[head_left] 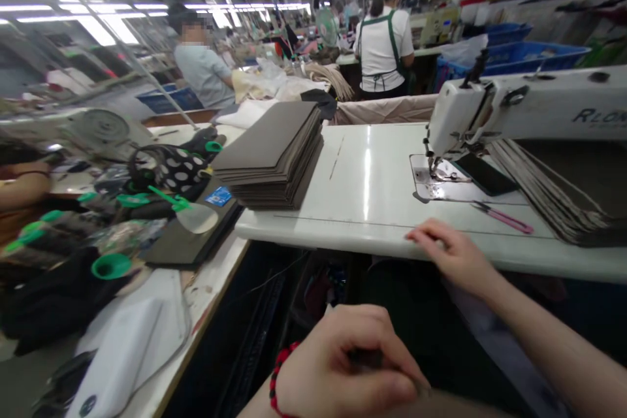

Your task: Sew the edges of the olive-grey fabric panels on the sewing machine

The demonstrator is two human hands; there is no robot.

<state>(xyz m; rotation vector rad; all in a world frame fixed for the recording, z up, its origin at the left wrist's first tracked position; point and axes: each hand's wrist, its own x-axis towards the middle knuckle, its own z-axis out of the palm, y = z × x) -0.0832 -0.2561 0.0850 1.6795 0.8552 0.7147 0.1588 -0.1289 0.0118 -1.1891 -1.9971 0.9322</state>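
Note:
My left hand (pixel 360 362), with a red and black beaded bracelet (pixel 278 375) at the wrist, is low in front of my lap. Its fingers are curled against the thumb, and whatever they pinch is too hidden to name. Over the front edge of the white sewing table (pixel 382 186) is my right hand (pixel 455 255), its fingers bent together towards the thumb; I cannot make out anything in them. Pink-handled thread snips (pixel 507 217) lie just beyond that hand. Behind them stands a sewing machine (pixel 458 117), with a dark phone (pixel 484 173) beside its needle plate.
A stack of grey-brown fabric panels (pixel 274 144) stands on the table's left part. More corded panels (pixel 573 196) lie under the machine arm. Thread cones (pixel 112 266), an oil bottle (pixel 196 217) and a white case (pixel 120 353) crowd the left side table. Two co-workers are further back.

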